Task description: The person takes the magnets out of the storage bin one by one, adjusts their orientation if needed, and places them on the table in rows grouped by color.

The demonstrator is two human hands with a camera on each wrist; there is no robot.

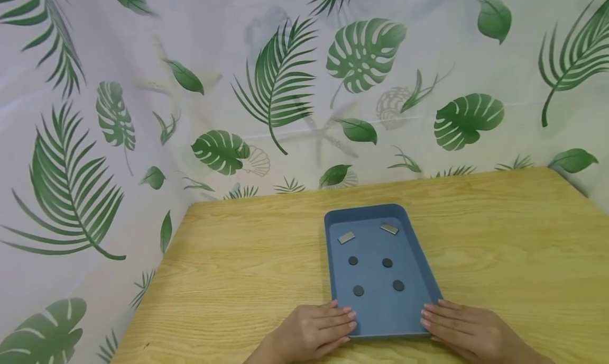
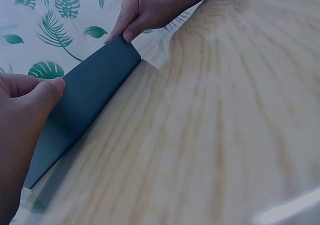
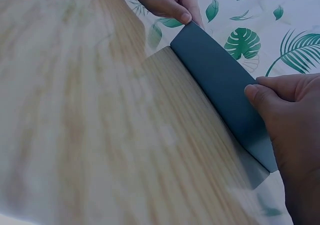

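Note:
A blue rectangular tray lies on the wooden table. Inside it, toward the far end, are two flat silver-grey rectangular pieces, one at left and one at right. Several dark round discs lie nearer the middle. My left hand grips the near left corner, fingers over the rim; in the left wrist view its thumb presses the outer wall. At the near right corner, my right hand pinches the rim likewise, its thumb showing against the wall in the right wrist view.
The light wood-grain table stretches to both sides of the tray. A white cloth printed with green leaves hangs behind the table and along its left side.

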